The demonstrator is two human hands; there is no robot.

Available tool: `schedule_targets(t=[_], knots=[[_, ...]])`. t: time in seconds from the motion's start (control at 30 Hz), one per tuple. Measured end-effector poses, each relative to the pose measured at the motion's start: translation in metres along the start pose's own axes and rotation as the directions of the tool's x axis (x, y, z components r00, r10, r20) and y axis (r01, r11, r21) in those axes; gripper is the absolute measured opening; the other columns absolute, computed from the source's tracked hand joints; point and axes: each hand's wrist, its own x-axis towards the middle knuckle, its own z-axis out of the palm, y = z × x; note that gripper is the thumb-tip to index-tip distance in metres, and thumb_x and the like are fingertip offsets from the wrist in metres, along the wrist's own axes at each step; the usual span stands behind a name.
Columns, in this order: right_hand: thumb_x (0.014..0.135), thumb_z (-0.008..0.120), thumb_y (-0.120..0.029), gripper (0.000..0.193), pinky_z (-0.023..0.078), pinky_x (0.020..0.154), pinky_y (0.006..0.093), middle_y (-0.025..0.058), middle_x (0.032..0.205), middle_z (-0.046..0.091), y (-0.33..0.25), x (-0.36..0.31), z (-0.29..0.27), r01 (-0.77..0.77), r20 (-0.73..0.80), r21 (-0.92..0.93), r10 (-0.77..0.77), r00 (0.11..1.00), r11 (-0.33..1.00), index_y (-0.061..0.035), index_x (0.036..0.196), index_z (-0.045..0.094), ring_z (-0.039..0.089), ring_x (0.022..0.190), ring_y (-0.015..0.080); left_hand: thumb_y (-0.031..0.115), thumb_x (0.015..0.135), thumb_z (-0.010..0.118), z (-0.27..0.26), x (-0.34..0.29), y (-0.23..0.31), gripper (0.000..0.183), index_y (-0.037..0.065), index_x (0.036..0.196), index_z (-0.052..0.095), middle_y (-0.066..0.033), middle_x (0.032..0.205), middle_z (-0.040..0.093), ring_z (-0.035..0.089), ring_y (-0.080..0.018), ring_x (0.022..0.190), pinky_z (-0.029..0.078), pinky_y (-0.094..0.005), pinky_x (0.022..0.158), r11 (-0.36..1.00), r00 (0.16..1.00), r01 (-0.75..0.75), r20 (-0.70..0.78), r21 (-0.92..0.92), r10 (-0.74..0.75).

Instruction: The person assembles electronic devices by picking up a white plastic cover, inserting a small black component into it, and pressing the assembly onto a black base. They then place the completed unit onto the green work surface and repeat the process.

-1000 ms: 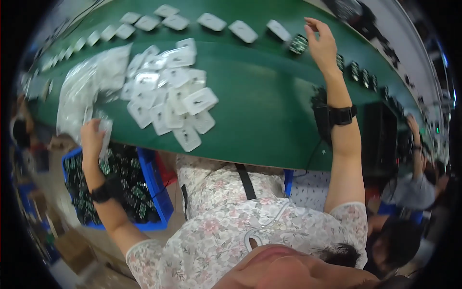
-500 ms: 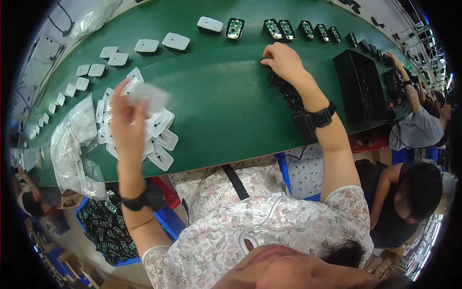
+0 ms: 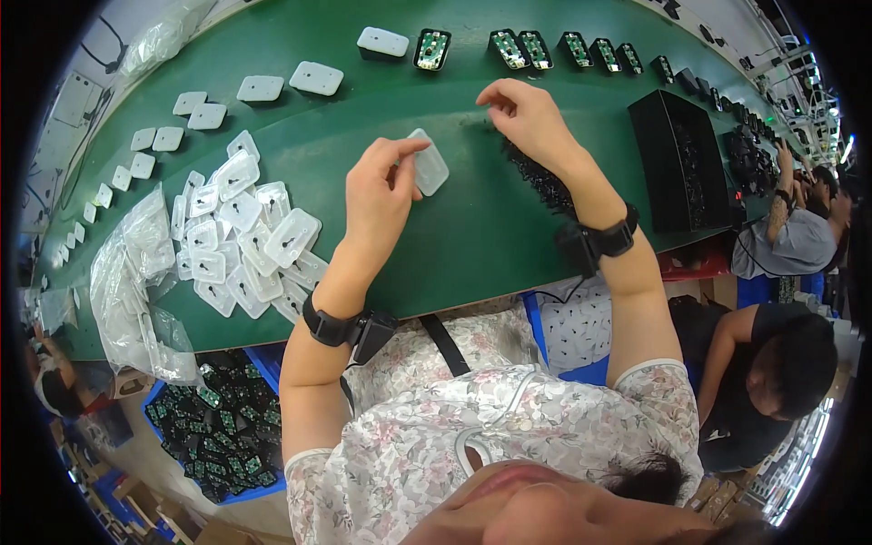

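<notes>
Over the middle of the green table (image 3: 391, 272), my left hand (image 3: 377, 195) pinches a translucent white plastic cover (image 3: 431, 163) between thumb and fingers. My right hand (image 3: 531, 123) is to its right, fingers curled together; whatever they may hold is too small to make out. Below that hand lies a heap of small black parts (image 3: 538, 180), partly hidden by the wrist. A pile of similar white covers (image 3: 241, 211), several with a small black piece on them, spreads to the left.
Along the far side runs a row of white-topped cases (image 3: 316, 78) and open black cases with green circuit boards (image 3: 432, 49). A black box (image 3: 677, 163) stands right. Plastic bags (image 3: 136, 282) lie left. Below are blue bins of boards (image 3: 213, 427) and small parts (image 3: 577, 331). Co-workers sit right.
My left hand has carried the white cover from above the pile rightward to the middle. My right hand has shifted slightly left, its fingers still curled.
</notes>
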Motion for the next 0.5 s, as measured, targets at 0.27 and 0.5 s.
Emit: schedule_targets(t=[0.27, 0.5], knots=[[0.080, 0.065, -0.006, 0.015, 0.047, 0.065, 0.0243, 0.0035, 0.083, 0.061, -0.006, -0.019, 0.013, -0.155, -0.138, 0.248, 0.193, 0.971, 0.956, -0.0011, 0.095, 0.063, 0.055, 0.070, 0.0106, -0.002, 0.086, 0.053, 0.004, -0.003, 0.003, 0.017, 0.003, 0.098, 0.064, -0.0074, 0.074, 0.055, 0.053, -0.0163, 0.052, 0.043, -0.0278, 0.050, 0.992, 0.997, -0.066, -0.032, 0.108, 0.070], [0.075, 0.067, -0.005, 0.016, 0.046, 0.065, 0.0325, 0.0077, 0.083, 0.053, -0.012, -0.029, 0.033, 0.112, -0.009, -0.023, -0.112, 0.994, 0.993, -0.0024, 0.086, 0.057, 0.054, 0.078, 0.0249, -0.002, 0.085, 0.056, 0.001, -0.003, -0.002, 0.015, 0.003, 0.097, 0.063, -0.0099, 0.075, 0.054, 0.053, -0.0222, 0.057, 0.042, -0.0299, 0.052, 0.949, 0.980, -0.165, -0.061, 0.267, 0.188]])
